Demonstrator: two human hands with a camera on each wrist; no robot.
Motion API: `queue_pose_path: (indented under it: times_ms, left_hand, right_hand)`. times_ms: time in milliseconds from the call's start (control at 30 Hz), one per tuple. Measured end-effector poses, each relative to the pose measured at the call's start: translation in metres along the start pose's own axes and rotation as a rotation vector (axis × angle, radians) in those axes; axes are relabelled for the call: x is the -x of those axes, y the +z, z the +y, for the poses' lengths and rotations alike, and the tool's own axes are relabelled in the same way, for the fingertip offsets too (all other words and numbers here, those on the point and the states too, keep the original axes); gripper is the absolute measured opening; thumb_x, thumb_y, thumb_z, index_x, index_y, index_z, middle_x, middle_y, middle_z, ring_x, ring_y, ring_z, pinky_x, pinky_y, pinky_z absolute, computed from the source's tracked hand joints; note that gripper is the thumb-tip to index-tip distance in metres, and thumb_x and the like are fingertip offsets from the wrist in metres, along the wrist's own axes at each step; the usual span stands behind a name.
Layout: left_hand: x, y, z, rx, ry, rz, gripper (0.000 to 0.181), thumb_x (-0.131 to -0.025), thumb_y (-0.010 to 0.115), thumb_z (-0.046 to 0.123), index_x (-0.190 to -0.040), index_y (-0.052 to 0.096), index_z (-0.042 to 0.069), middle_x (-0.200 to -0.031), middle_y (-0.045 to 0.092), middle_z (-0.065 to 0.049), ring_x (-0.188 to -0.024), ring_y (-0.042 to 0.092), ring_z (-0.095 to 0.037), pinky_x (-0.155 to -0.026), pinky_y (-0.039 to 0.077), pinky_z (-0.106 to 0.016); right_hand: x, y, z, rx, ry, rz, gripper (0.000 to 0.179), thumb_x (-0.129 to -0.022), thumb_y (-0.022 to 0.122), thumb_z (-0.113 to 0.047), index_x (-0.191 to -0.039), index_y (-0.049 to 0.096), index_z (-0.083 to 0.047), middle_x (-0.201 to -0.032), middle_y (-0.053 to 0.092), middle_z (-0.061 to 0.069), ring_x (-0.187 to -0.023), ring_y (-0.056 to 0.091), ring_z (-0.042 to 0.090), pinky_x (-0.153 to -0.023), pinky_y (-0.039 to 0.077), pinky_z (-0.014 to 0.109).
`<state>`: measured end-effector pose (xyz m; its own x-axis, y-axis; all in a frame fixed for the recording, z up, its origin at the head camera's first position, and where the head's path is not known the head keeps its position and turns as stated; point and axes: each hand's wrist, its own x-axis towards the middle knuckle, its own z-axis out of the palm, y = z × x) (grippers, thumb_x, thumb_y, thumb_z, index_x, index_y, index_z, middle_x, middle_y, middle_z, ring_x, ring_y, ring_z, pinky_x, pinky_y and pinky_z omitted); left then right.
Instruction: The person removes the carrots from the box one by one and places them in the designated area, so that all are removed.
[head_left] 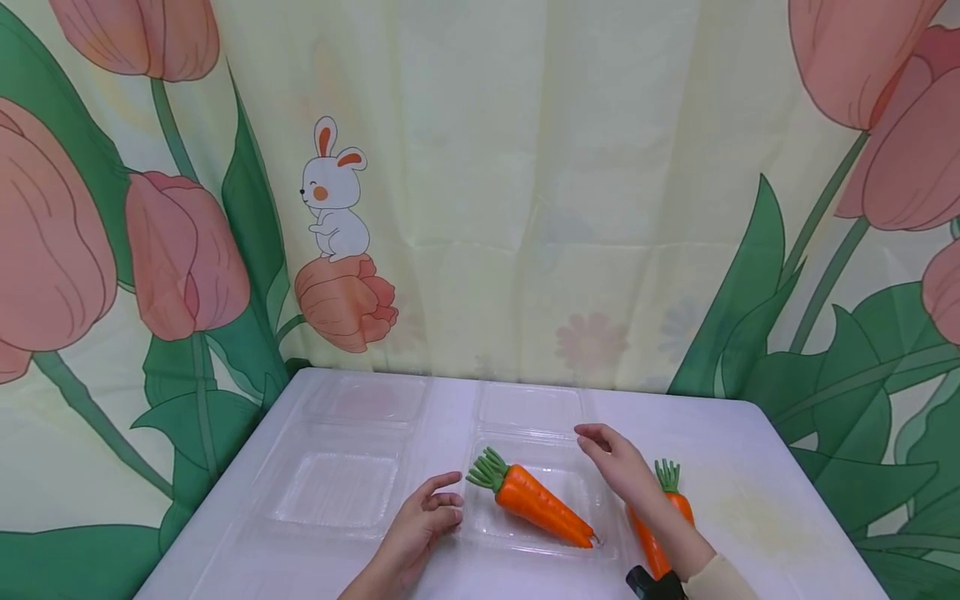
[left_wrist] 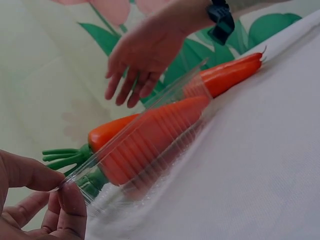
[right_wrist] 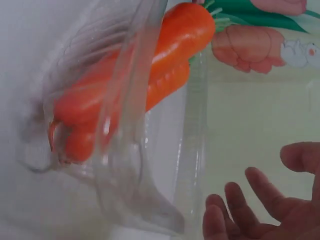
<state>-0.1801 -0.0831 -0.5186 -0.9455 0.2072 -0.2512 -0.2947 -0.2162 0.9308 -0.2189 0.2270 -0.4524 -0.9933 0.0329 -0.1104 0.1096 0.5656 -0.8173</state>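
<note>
Tulip-printed cloth (head_left: 465, 208) backs a white worktop (head_left: 750, 467). Toward its left edge lies an open clear container (head_left: 337, 492). Left hand (head_left: 423, 525) pinches the rim of a second clear container (head_left: 491, 523), mid-worktop, holding carrots (head_left: 540, 504). Right hand (head_left: 618, 462), released, fingers loose, hangs near it; further carrots (head_left: 651, 542) lie rightward.

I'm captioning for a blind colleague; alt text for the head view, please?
Two glossy orange, green-topped carrots lie in an open, clear plastic container between a person's left hand and right hand. Another carrot lies partly hidden by the right forearm; a second clear container sits farther left.
</note>
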Motion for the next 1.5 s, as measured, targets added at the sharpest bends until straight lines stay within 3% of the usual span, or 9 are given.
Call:
queue_pose_path:
  times_ms: [100,233,367,500,767,1000,1167,1333,1500]
  left_hand:
    - [0.000,0.000,-0.001,-0.001,0.000,0.000,0.065,-0.086,0.065,-0.007,-0.148,0.045,-0.002,-0.098,0.062,-0.004,-0.084,0.059,-0.014,-0.076,0.054,-0.025]
    - [0.000,-0.001,-0.002,0.001,0.001,-0.003,0.066,-0.086,0.065,-0.007,-0.148,0.044,-0.003,-0.098,0.062,-0.004,-0.084,0.059,-0.014,-0.076,0.055,-0.025]
    - [0.000,-0.002,-0.001,0.008,0.001,-0.007,0.065,-0.087,0.065,-0.006,-0.148,0.044,-0.003,-0.098,0.062,-0.003,-0.083,0.059,-0.013,-0.076,0.055,-0.025]
    - [0.000,-0.001,-0.001,0.008,0.001,-0.005,0.065,-0.087,0.065,-0.006,-0.148,0.044,-0.002,-0.097,0.061,-0.003,-0.083,0.059,-0.014,-0.076,0.054,-0.025]
    - [0.000,-0.002,-0.003,-0.004,0.002,-0.002,0.066,-0.087,0.066,-0.005,-0.149,0.044,-0.002,-0.098,0.061,-0.004,-0.084,0.059,-0.014,-0.077,0.054,-0.025]
    - [-0.001,-0.002,-0.003,-0.001,0.000,0.000,0.065,-0.087,0.065,-0.005,-0.149,0.044,-0.002,-0.098,0.061,-0.003,-0.083,0.058,-0.014,-0.075,0.054,-0.025]
    - [-0.001,-0.002,-0.002,0.002,-0.007,-0.004,0.065,-0.087,0.065,-0.005,-0.149,0.044,-0.001,-0.098,0.061,-0.003,-0.082,0.058,-0.014,-0.075,0.054,-0.025]
    - [-0.002,-0.002,-0.002,0.008,-0.007,-0.009,0.065,-0.087,0.065,-0.006,-0.149,0.043,-0.001,-0.098,0.061,-0.003,-0.082,0.058,-0.014,-0.074,0.054,-0.025]
    - [-0.001,-0.002,-0.001,0.013,-0.005,-0.017,0.065,-0.088,0.065,-0.005,-0.149,0.044,0.000,-0.099,0.061,-0.003,-0.084,0.059,-0.014,-0.076,0.055,-0.025]
  right_hand:
    - [0.010,0.009,-0.007,0.077,-0.046,-0.018,0.032,-0.102,0.063,-0.024,-0.129,0.066,-0.008,-0.119,0.070,0.008,-0.109,0.065,0.027,-0.094,0.059,0.047]
    - [0.020,0.019,-0.015,0.159,-0.063,-0.093,0.028,-0.095,0.073,-0.023,-0.119,0.070,-0.010,-0.101,0.070,0.000,-0.091,0.065,0.017,-0.081,0.061,0.037]
    - [0.027,0.027,-0.018,0.220,-0.058,-0.194,0.034,-0.089,0.080,-0.027,-0.117,0.070,-0.012,-0.098,0.069,0.000,-0.088,0.063,0.017,-0.080,0.061,0.038]
    - [0.032,0.035,-0.017,0.260,-0.100,-0.260,0.034,-0.086,0.082,-0.027,-0.114,0.070,-0.012,-0.101,0.070,0.003,-0.090,0.063,0.020,-0.085,0.060,0.046]
    - [0.036,0.049,-0.018,0.320,-0.139,-0.241,0.035,-0.081,0.086,-0.024,-0.109,0.070,-0.011,-0.098,0.070,0.003,-0.088,0.062,0.021,-0.089,0.056,0.053]
    - [0.035,0.060,-0.019,0.477,-0.184,-0.134,0.035,-0.074,0.089,-0.023,-0.103,0.071,-0.014,-0.088,0.065,-0.001,-0.077,0.057,0.017,-0.078,0.055,0.045]
    - [0.035,0.063,-0.018,0.530,-0.194,-0.082,0.033,-0.073,0.090,-0.023,-0.100,0.073,-0.015,-0.084,0.062,-0.003,-0.073,0.054,0.016,-0.072,0.052,0.041]
    - [0.034,0.062,-0.017,0.525,-0.209,-0.088,0.033,-0.072,0.090,-0.024,-0.099,0.074,-0.016,-0.084,0.064,-0.004,-0.074,0.055,0.015,-0.072,0.052,0.041]
    - [0.034,0.061,-0.017,0.462,-0.236,-0.154,0.034,-0.072,0.090,-0.025,-0.101,0.075,-0.015,-0.085,0.066,-0.006,-0.076,0.055,0.014,-0.072,0.051,0.039]
